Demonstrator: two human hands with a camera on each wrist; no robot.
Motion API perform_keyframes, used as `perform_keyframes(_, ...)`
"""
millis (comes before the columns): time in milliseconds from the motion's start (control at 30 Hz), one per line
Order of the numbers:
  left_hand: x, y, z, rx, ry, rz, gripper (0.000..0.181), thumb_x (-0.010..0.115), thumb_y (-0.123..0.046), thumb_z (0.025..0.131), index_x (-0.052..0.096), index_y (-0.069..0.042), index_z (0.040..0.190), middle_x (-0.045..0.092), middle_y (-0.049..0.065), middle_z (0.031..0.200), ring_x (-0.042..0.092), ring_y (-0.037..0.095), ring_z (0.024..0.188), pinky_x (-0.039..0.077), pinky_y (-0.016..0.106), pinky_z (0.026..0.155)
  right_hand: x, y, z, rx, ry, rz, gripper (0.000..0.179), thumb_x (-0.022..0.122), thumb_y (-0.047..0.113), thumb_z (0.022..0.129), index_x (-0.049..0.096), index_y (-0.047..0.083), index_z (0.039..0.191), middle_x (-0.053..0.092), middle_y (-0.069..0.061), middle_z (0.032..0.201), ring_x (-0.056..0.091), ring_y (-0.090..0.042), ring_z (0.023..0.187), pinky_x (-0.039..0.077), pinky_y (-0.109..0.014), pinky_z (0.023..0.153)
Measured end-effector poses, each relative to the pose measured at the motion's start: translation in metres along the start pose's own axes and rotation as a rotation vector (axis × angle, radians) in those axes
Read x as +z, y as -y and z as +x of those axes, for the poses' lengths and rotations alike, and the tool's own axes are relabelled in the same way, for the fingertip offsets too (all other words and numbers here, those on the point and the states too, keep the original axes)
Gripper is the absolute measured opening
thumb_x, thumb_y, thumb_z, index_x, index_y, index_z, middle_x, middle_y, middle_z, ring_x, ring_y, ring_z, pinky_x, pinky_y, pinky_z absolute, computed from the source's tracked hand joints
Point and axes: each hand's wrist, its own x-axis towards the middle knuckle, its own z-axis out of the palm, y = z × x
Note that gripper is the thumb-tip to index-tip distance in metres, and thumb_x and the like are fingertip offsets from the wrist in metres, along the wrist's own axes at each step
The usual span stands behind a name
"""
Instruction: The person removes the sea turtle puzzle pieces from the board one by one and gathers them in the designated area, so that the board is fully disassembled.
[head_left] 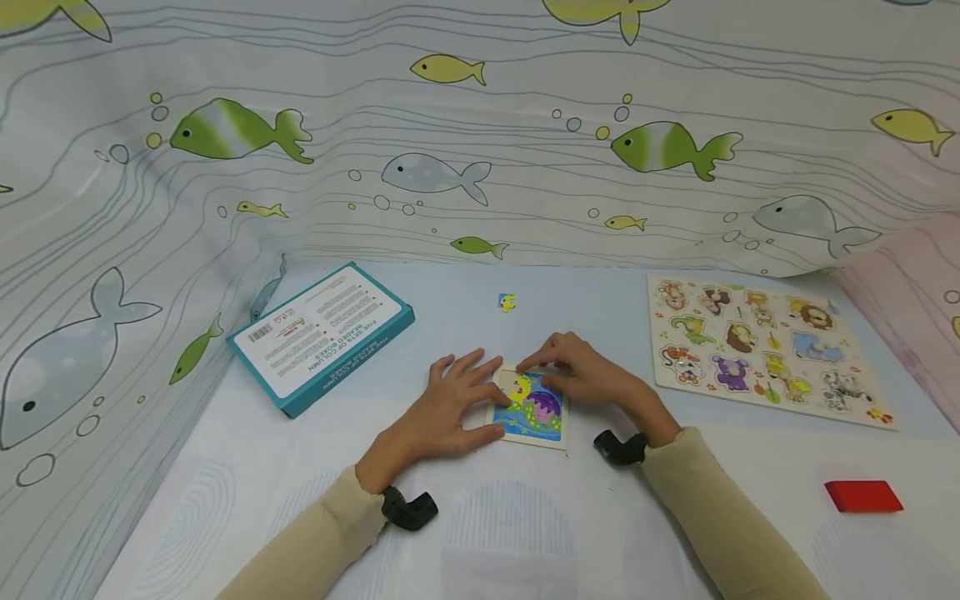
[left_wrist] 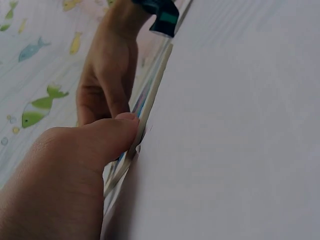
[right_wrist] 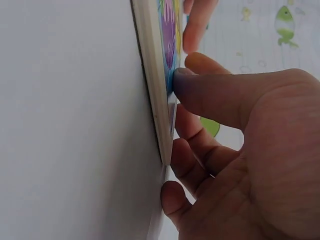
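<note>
Left hand (head_left: 459, 410) spreads, touching the jigsaw puzzle (head_left: 542, 410); can't tell if right hand (head_left: 588, 368) grips. Probably light, stiff: hold edges.

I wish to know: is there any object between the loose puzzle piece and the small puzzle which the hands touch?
Nothing is visible lying between the loose piece and the small puzzle. Only the right hand reaches over the puzzle's far right corner, partly hiding it.

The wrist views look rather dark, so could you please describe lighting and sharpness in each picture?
Head view: bright, fairly even light, smallest print on the teal box illegible. Left wrist view: dimmer, soft shadow beside the left hand. Right wrist view: also dim, greyish shade beside the puzzle, background fish blurred.
</note>
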Motion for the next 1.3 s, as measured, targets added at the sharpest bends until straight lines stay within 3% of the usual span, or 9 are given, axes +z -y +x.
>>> perform_keyframes(700, 0.0, -0.003, 0.001, 0.049, 0.023, 0.096, 0.043, 0.061, -0.056, 0.094, 0.065, -0.042, 0.135, 0.041, 0.008, 0.162, 0.028, 0.039, 0.154, 0.017, 0.069, 0.115, 0.004, 0.012, -0.001, -0.001, 0.036, -0.116, 0.046, 0.057, -0.003, 0.092, 0.075, 0.025, 0.124, 0.059, -0.005, 0.104, 0.041, -0.019, 0.09, 0.026, -0.037, 0.079)
perform_keyframes(933, 0.001, -0.003, 0.0, 0.044, 0.058, 0.113, 0.045, 0.058, -0.057, 0.097, 0.06, -0.044, 0.14, 0.034, 0.009, 0.165, 0.025, 0.038, 0.155, 0.015, 0.068, 0.116, 0.007, 0.009, -0.002, -0.022, 0.036, -0.095, 0.044, 0.057, -0.005, 0.092, 0.075, 0.023, 0.121, 0.06, -0.007, 0.105, 0.041, -0.02, 0.09, 0.026, -0.038, 0.078)
perform_keyframes(1300, 0.001, 0.0, 0.0, 0.05, 0.056, 0.121, 0.045, 0.057, -0.056, 0.097, 0.059, -0.044, 0.141, 0.036, 0.01, 0.165, 0.025, 0.038, 0.155, 0.014, 0.068, 0.117, 0.005, 0.01, 0.001, -0.021, 0.045, -0.065, 0.043, 0.056, -0.006, 0.092, 0.075, 0.022, 0.12, 0.062, -0.007, 0.11, 0.043, -0.021, 0.095, 0.027, -0.038, 0.082)
